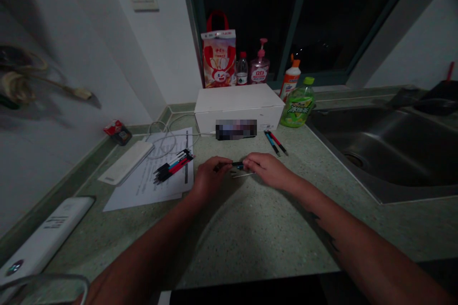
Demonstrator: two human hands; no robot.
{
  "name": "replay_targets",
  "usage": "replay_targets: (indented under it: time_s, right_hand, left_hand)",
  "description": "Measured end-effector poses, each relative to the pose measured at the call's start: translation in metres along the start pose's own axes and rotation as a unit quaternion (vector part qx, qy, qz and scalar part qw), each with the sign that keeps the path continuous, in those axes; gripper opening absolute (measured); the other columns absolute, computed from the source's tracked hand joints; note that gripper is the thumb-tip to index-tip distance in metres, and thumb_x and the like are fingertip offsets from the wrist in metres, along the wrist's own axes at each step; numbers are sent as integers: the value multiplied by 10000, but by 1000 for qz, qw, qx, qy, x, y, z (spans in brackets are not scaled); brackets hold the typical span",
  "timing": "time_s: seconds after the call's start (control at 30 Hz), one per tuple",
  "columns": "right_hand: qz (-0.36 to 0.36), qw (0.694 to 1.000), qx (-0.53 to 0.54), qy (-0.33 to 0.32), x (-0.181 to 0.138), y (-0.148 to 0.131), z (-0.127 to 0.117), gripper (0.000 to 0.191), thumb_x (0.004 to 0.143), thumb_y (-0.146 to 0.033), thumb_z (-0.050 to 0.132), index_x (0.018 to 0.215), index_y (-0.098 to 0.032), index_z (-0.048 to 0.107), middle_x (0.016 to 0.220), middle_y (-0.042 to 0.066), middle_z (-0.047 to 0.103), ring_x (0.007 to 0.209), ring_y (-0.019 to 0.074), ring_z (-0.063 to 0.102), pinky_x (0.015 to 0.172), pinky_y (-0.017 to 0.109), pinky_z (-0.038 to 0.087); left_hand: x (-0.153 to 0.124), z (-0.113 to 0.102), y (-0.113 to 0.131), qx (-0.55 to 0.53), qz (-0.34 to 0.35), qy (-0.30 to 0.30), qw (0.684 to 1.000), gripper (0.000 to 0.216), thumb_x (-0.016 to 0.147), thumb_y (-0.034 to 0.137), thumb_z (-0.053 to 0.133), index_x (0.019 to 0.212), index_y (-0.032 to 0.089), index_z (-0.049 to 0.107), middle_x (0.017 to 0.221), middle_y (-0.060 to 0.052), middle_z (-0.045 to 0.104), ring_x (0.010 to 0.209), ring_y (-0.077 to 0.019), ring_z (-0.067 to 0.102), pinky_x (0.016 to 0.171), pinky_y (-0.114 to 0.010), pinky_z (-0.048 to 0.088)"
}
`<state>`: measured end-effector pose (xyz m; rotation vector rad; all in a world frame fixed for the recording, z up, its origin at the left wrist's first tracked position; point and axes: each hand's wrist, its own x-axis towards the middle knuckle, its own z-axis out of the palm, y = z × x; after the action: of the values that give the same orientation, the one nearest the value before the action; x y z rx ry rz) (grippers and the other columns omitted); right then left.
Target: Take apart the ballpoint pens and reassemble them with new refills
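Your left forearm (153, 238) and right forearm (322, 207) come up from the bottom edge, closest of all, over the speckled green countertop (254, 243). Take the spot where your hands meet as the centre of the dial. There you have a slim dark pen piece (236, 164) held lengthwise above the counter, running from 9 to 3 o'clock. Your left hand (208, 177) pinches its 9 o'clock end, fingers drawn in narrow; your right hand (266, 168) pinches the 3 o'clock end with curled fingers. You can't tell from here whether it is one part or two joined. Just beneath, a thin pale rod (243, 175) lies on the counter beside small dark bits too blurred to name.

At 9 o'clock from you, a bunch of pens (174, 166), black, red and blue, rests on printed sheets (143, 188), with a white slab (127, 162) farther out overlapping their edge. At 2 o'clock lie two pens (275, 143), one blue, one red, side by side. Your 12 o'clock has a dark pixelated object (236, 129) before a white box (238, 100). Between 1 and 2 stands a green bottle (298, 107); at 3, well apart, is the steel sink (375, 190).
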<state>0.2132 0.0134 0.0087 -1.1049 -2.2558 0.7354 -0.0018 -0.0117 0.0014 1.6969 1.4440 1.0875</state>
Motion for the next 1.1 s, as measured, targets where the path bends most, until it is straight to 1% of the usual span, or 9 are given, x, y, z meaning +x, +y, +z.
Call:
replay_targets:
  time_s: [0.17,0.27,0.4,0.5,0.57,0.7,0.83,0.93,1.1]
  right_hand:
    - [-7,999,13,33,0,3,3,56,954,-147,632,959,-172,682,904,31,664,828,167,607,733,258,425]
    - [22,999,18,32,-1,5,7,84,958,-195,658,1036,-184,688,900,27,680,809,165,616,708,254,431]
    - [41,999,25,5,0,3,11,225,1038,-219,538,880,-170,690,841,34,687,780,161,627,705,257,433]
    - [44,998,35,43,0,-1,13,49,950,-190,680,992,-166,681,872,26,685,772,156,619,689,249,432]
    - [48,997,39,50,0,-2,13,135,927,-189,707,1058,-168,679,895,29,689,783,159,622,697,254,439]
    - [43,997,51,32,0,-2,13,72,967,-162,627,942,-169,695,880,33,695,806,164,632,732,268,453]
    - [42,996,68,50,0,-2,14,157,933,-162,683,1089,-178,681,897,23,690,796,162,634,719,263,459]
    - [26,998,51,37,0,-3,13,99,964,-129,619,976,-183,701,906,26,688,824,160,633,748,269,453]
    - [15,996,5,86,0,-2,11,136,860,-86,740,945,-169,676,890,19,633,801,154,592,701,253,423]
  left_hand:
    - [0,-2,5,-13,-23,4,1000,116,818,243,681,882,180,754,889,-41,758,846,-199,690,817,-323,536]
    - [0,0,3,0,-17,5,1000,130,821,258,678,895,185,755,897,-46,755,842,-199,688,809,-329,536]
    - [0,2,-2,24,7,-3,1000,149,835,289,665,917,200,752,900,-46,750,830,-190,674,792,-322,527]
    - [0,1,-4,36,22,-3,999,156,842,290,653,924,201,751,904,-47,746,819,-185,664,776,-313,517]
    - [0,1,-3,43,28,-1,999,163,845,291,647,929,198,751,908,-49,744,809,-183,657,767,-309,513]
    - [-1,1,-4,50,29,-10,998,168,848,303,643,937,206,747,906,-44,741,796,-182,654,771,-310,513]
    - [-1,2,-6,52,33,-18,998,166,853,296,633,942,209,742,913,-42,739,798,-181,658,759,-306,513]
    - [-2,3,-6,54,34,-16,998,161,853,295,632,936,209,740,905,-39,738,793,-176,656,750,-297,511]
    - [1,1,-6,60,25,1,998,166,865,308,624,934,199,728,902,-33,734,764,-166,646,730,-287,499]
